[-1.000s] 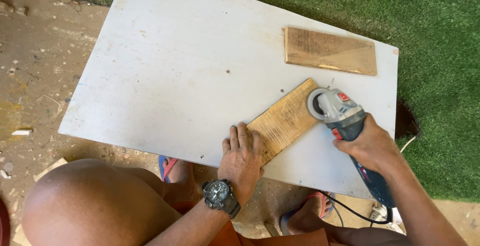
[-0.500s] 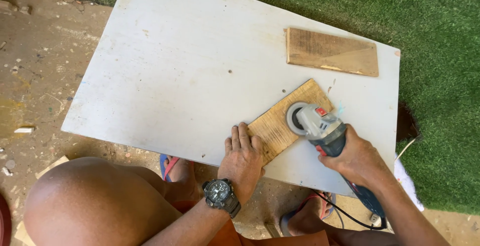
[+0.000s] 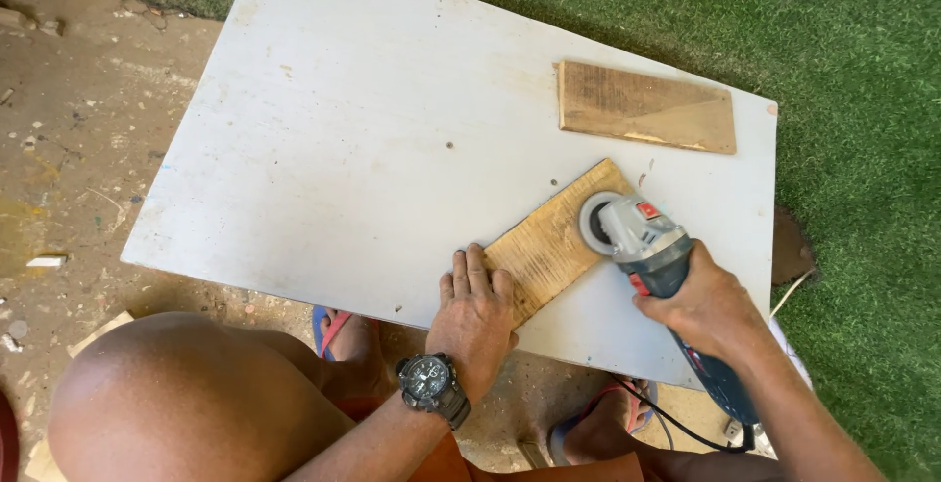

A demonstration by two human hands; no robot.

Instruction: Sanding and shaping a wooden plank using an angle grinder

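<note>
Currently: left hand (image 3: 475,310) lies flat, fingers together, pressing the near end of the plank (image 3: 549,247), which sits slantwise at the near edge of the white surface (image 3: 372,149). Right hand (image 3: 708,307) has its grip clamped round the grinder (image 3: 642,237) body; the disc rests on the plank's far end, mostly hidden under the guard. Grinder tail and cord (image 3: 686,431) run off below the near edge, partly cut off. Second plank (image 3: 647,107) lies at the far right corner, well apart. Watch (image 3: 431,384) on the left wrist.
</note>
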